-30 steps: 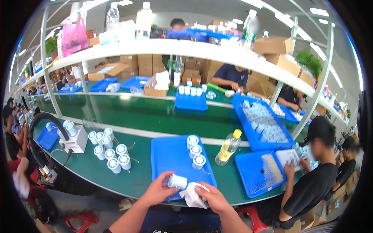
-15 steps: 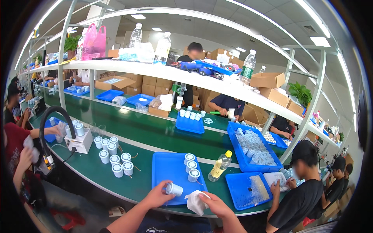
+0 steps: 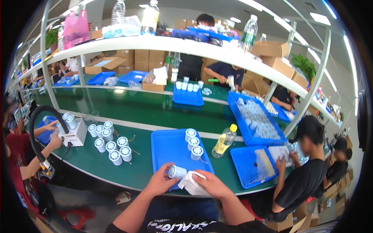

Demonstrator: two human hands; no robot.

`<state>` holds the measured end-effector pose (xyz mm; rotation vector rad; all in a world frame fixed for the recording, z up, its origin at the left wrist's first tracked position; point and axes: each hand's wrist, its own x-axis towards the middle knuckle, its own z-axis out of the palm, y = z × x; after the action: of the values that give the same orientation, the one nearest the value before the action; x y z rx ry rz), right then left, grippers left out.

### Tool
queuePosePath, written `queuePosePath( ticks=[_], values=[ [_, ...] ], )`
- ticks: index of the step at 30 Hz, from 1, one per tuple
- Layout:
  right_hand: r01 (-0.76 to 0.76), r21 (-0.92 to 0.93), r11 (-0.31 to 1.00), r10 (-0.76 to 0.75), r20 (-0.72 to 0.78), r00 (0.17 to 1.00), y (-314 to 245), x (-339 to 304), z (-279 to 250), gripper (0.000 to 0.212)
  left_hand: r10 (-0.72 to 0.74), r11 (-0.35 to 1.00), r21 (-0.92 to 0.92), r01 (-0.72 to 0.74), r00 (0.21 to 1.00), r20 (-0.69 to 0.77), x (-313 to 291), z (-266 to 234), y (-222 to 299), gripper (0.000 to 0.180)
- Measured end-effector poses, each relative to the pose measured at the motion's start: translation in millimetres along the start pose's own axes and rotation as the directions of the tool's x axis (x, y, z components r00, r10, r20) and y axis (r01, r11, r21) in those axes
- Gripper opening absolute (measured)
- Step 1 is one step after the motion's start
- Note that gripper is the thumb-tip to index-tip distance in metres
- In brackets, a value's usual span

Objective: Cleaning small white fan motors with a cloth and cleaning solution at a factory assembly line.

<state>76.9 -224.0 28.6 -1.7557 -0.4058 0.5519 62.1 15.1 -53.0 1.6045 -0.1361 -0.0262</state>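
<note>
My left hand [image 3: 158,181] grips a pale blue cylindrical housing [image 3: 178,172] by its side, tilted, over the near edge of a blue tray [image 3: 167,147]. A crumpled white cloth [image 3: 192,185], maybe a tissue, is pinched in my right hand [image 3: 211,184]. The cloth meets the right end of the housing and covers part of it. Along the tray's right side stand three similar housings [image 3: 193,143] with slotted round tops, one trailing a thin wire. Several more upright housings [image 3: 111,146], some with wires, are grouped on the green bench left of the tray.
Right of the tray stands a yellow-labelled bottle [image 3: 224,141]. Beyond it are a blue tray of granules [image 3: 254,167] and a deep blue bin [image 3: 259,118] of bagged parts. A white box with a black hose [image 3: 74,134] stands left. Co-workers sit either side; a shelf [image 3: 163,43] spans above.
My hands have come together, and the cloth now touches the housing. The view has tipped downward. At the left, the co-worker's hands have moved to the white box.
</note>
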Motion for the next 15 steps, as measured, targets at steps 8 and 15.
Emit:
queuePosePath(
  ticks=[8, 15],
  values=[
    [0.480, 0.040, 0.877, -0.481, 0.115, 0.869, -132, -23, -13, 0.038, -0.096, 0.989, -0.111, 0.097, 0.995, 0.014, -5, 0, 11, 0.067],
    [0.874, -0.426, 0.232, -0.838, 0.370, 0.402, -191, -27, -24, 0.025, -0.164, 0.952, -0.269, 0.144, 0.985, -0.052, -3, 3, 29, 0.067]
  ],
)
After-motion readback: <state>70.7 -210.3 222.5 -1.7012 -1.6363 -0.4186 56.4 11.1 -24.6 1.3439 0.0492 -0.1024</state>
